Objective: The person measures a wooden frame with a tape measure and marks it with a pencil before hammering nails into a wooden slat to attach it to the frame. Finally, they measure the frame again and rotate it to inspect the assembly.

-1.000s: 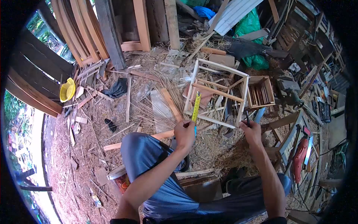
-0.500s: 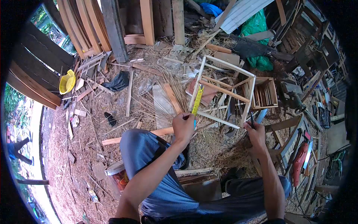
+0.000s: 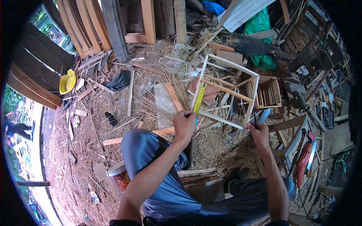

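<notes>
My left hand (image 3: 184, 127) is closed around a tape measure, whose case is mostly hidden in the fingers. Its yellow blade (image 3: 200, 98) runs up along the left side of a pale wooden frame (image 3: 230, 95). The frame stands tilted in front of me, with slats across its middle. At its lower right corner is my right hand (image 3: 260, 136), fingers pinched on a thin dark pencil (image 3: 255, 119) that points upward. Those fingertips are right beside the frame corner; whether they also grip it is hard to tell.
Beyond the frame sits a slatted wooden crate (image 3: 268, 92). A red power tool (image 3: 304, 164) lies at right by a wooden piece. At left are a yellow basin (image 3: 68, 82) and a paint can (image 3: 118, 175). Sticks, offcuts and shavings cover the ground. Another person (image 3: 19, 130) is outside at far left.
Both hands and the frame stay almost in place, with the tape blade still along the frame's side. The person outside at far left has shifted position.
</notes>
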{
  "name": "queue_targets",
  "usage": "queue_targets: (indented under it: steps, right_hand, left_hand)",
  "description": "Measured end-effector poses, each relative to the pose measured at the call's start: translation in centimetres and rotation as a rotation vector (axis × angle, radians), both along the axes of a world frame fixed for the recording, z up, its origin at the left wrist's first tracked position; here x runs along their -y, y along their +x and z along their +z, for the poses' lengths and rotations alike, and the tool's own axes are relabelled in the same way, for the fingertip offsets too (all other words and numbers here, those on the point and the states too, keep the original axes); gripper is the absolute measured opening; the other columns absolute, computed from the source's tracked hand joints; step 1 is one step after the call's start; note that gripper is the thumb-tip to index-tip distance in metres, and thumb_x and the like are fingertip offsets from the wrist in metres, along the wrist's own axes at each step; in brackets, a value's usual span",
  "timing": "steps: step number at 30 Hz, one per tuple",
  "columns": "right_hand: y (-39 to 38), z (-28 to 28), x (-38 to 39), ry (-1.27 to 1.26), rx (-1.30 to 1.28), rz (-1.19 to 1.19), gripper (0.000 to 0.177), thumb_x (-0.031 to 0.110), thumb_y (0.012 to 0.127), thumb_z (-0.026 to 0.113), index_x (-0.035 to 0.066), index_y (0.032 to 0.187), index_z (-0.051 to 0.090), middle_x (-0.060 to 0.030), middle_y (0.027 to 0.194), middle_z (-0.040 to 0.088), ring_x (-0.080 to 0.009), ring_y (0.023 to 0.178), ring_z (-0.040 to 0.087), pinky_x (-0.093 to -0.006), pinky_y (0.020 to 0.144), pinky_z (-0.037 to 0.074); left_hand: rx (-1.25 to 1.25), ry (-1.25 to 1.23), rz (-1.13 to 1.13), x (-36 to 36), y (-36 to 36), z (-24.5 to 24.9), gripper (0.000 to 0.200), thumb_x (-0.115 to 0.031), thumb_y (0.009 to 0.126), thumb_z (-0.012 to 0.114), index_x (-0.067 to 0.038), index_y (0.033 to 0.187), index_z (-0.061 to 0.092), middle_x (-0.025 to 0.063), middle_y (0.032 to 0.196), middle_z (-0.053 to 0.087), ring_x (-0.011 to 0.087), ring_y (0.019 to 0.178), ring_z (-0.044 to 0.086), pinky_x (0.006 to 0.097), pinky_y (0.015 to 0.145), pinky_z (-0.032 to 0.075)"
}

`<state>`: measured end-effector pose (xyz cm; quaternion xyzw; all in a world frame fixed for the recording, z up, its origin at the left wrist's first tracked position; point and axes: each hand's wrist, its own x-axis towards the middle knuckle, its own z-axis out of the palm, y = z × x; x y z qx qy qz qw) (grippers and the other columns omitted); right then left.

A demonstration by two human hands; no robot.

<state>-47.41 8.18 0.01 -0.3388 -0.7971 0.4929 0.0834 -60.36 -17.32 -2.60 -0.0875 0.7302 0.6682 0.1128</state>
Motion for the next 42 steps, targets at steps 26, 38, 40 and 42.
queue_targets:
  steps: [26,38,40,42]
  right_hand:
    - [0.4,0.3,0.3,0.142,0.023,-0.004,0.03,0.024,0.079,0.071,-0.003,0.09,0.068,-0.0123,0.073,0.067,-0.0167,0.067,0.062,-0.0336,0.065,0.048]
    - [0.8,0.8,0.6,0.095,0.03,-0.011,0.029,0.027,0.077,0.072,-0.001,0.082,0.068,-0.0121,0.059,0.06,-0.0179,0.054,0.056,-0.0362,0.056,0.044]
    - [0.8,0.5,0.5,0.141,0.033,0.003,0.028,0.028,0.076,0.073,0.0,0.082,0.069,-0.0124,0.058,0.06,-0.0198,0.053,0.056,-0.0372,0.056,0.044]
    - [1.0,0.7,0.7,0.151,-0.005,-0.006,0.028,0.027,0.076,0.073,0.001,0.082,0.069,-0.0131,0.059,0.061,-0.0202,0.053,0.056,-0.0376,0.056,0.044]
  left_hand:
    - [0.075,0.014,-0.178,-3.1,3.1,0.7,0.014,-0.008,0.081,0.061,0.005,0.084,0.063,0.0092,0.074,0.064,0.0146,0.058,0.061,0.0253,0.051,0.046]
    - [0.112,-0.027,-0.267,-10.8,9.0,0.1,0.023,-0.016,0.083,0.061,0.005,0.094,0.062,0.0074,0.079,0.062,0.0128,0.063,0.058,0.0263,0.056,0.045]
    - [0.088,-0.066,-0.267,-11.2,9.1,-0.3,0.025,-0.017,0.083,0.062,0.005,0.093,0.062,0.007,0.079,0.062,0.0121,0.064,0.057,0.0262,0.056,0.045]
    - [0.117,-0.05,-0.25,-11.6,9.1,-0.4,0.027,-0.019,0.082,0.063,0.005,0.093,0.063,0.0064,0.079,0.061,0.0118,0.065,0.054,0.0261,0.057,0.044]
